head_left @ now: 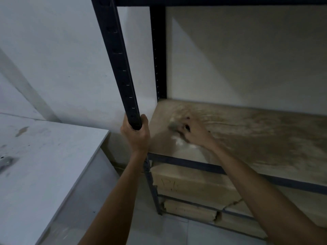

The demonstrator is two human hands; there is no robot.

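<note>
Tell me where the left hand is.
In the head view, left of centre, the left hand grips the black post at the front left corner of the wooden shelf, left of the right hand holding a grey cloth.

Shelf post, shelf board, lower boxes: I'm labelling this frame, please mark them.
shelf post (118, 68), head view, middle of front upright.
shelf board (256, 135), head view, bare dusty top.
lower boxes (191, 186), head view, top box's front.
</note>
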